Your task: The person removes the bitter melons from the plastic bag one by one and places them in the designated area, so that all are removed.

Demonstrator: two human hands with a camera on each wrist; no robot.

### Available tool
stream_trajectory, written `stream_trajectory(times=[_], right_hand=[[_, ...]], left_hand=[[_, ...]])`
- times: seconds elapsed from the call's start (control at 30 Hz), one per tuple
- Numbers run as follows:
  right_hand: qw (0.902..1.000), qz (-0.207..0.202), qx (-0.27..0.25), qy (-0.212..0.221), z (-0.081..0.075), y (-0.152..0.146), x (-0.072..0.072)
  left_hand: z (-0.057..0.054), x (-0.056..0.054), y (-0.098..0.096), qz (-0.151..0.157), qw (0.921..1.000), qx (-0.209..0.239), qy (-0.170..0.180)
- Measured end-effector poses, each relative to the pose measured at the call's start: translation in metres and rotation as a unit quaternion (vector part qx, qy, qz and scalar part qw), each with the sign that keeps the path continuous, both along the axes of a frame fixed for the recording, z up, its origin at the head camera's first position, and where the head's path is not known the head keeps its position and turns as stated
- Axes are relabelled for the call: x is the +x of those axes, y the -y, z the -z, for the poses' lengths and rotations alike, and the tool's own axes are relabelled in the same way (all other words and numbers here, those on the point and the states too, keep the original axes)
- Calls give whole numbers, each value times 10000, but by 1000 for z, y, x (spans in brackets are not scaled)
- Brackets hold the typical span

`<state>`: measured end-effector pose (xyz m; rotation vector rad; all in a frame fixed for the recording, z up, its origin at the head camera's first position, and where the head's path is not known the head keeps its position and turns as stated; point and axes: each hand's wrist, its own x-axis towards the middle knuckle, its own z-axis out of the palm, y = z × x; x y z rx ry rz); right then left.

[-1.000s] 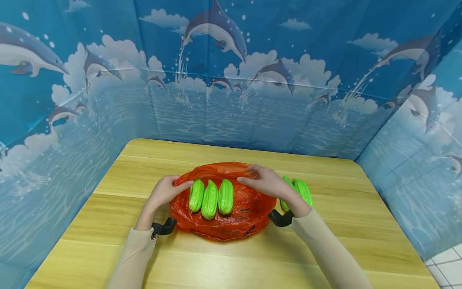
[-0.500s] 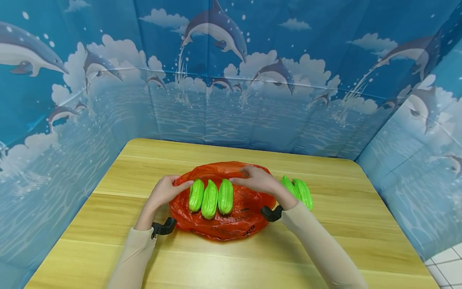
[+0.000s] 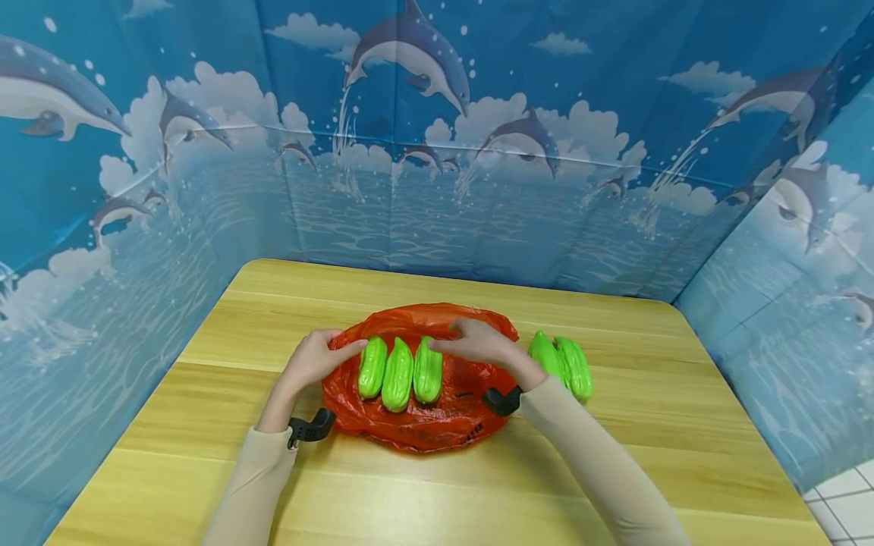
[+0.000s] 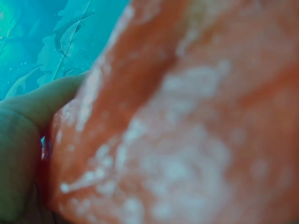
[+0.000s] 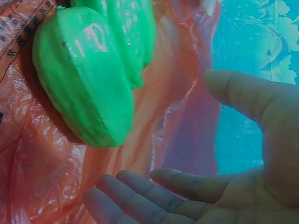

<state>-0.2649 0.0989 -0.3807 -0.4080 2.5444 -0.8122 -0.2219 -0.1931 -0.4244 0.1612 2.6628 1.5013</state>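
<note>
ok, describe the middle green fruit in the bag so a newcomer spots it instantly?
On the wooden table, find the open red plastic bag. Inside, three green ridged fruits lie in a row. You want the middle fruit: one neighbour close on each side, and its lower end reaches lowest in the head view.

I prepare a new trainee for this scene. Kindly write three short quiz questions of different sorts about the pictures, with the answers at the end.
1. How many green ridged pieces lie in the red bag?
2. True or false: the right hand is gripping one of these pieces.
3. In the head view, on which side of the bag are the other two pieces? A) left B) right C) near side

Key:
1. Three
2. False: it holds nothing.
3. B
</note>
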Motion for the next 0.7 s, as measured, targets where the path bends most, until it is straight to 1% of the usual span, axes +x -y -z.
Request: stream_trajectory(times=[0.17, 0.33, 0.7], right_hand=[[9997, -43, 252, -18, 5, 5, -2], [9992, -127, 387, 8, 11, 7, -5], [9987, -94, 440, 229, 24, 11, -7]], left_hand=[[-1, 0, 0, -11, 10000, 20, 28], [-1, 0, -1, -7, 10000, 59, 31], [0, 0, -1, -37, 10000, -12, -11]])
